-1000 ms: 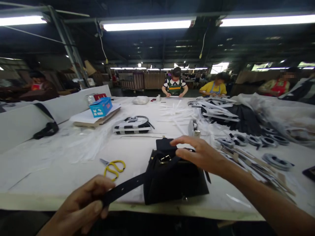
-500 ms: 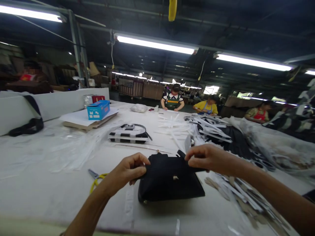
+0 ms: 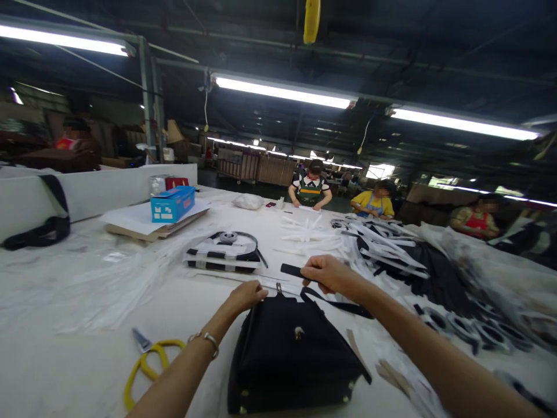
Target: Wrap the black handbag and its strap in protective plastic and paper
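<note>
Here, the grip of the right hand pinches a flat black strap at the black bag's twelve o'clock; the left hand pinches its eleven o'clock corner. Smooth and boxy, with gold-toned studs at its lower corners, the bag sits at six o'clock on the white counter, yellow-handled scissors at its nine.

tabletop: white
near side: black bag, yellow-handled scissors
middle: white strips
far left: cardboard sheets

The left hand touches the upper edge of the black bag. The right hand holds a black strap. Yellow scissors lie nearby.
</note>
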{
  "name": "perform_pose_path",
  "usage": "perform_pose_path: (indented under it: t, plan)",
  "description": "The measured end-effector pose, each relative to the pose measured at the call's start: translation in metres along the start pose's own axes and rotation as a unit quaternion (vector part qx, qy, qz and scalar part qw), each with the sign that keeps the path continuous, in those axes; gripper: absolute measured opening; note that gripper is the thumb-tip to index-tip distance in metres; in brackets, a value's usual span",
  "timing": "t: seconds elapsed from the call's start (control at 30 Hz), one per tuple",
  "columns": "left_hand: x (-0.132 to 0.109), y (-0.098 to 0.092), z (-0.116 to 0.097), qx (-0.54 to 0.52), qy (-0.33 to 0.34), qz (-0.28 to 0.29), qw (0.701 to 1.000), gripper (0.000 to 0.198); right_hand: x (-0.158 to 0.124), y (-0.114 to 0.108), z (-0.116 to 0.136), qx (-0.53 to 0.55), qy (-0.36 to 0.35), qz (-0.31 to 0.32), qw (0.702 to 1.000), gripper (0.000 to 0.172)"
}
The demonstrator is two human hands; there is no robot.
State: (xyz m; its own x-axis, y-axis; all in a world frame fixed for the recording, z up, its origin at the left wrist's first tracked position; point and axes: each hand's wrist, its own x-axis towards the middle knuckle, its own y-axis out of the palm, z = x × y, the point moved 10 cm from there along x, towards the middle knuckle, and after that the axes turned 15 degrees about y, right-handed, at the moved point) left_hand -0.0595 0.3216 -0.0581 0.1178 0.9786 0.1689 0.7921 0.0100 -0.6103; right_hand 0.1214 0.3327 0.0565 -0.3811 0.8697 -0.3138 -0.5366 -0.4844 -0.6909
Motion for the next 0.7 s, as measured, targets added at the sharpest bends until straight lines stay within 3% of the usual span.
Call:
perform_pose_path:
  t: [0.13,0.23,0.3,0.43,0.57,0.7]
  plan:
    - [0.007,0.038,0.049,0.052,-0.076,0.115,0.989,0.024,0.040,0.048,-0.044,-0.043,0.048,0.001,0.998,0.018]
    - [0.011,0.046,0.057,0.072,-0.102,0.166,0.978,0.023,0.053,0.085,-0.073,-0.052,0.074,0.038,0.995,0.015]
    - [0.016,0.044,0.051,0.075,-0.091,0.181,0.976,0.021,0.051,0.093,-0.084,-0.050,0.074,0.056,0.994,0.016]
    - [0.019,0.040,0.012,0.029,-0.022,0.182,0.983,0.014,0.025,0.068,-0.079,-0.015,0.040,0.040,0.998,0.018]
    - [-0.003,0.028,-0.056,-0.069,0.092,0.089,0.989,0.023,-0.038,0.042,-0.072,0.070,0.009,0.023,0.997,0.023]
    - [-0.059,0.024,-0.106,-0.173,0.156,0.008,0.972,0.028,-0.118,0.066,-0.102,0.130,0.040,0.065,0.989,0.030]
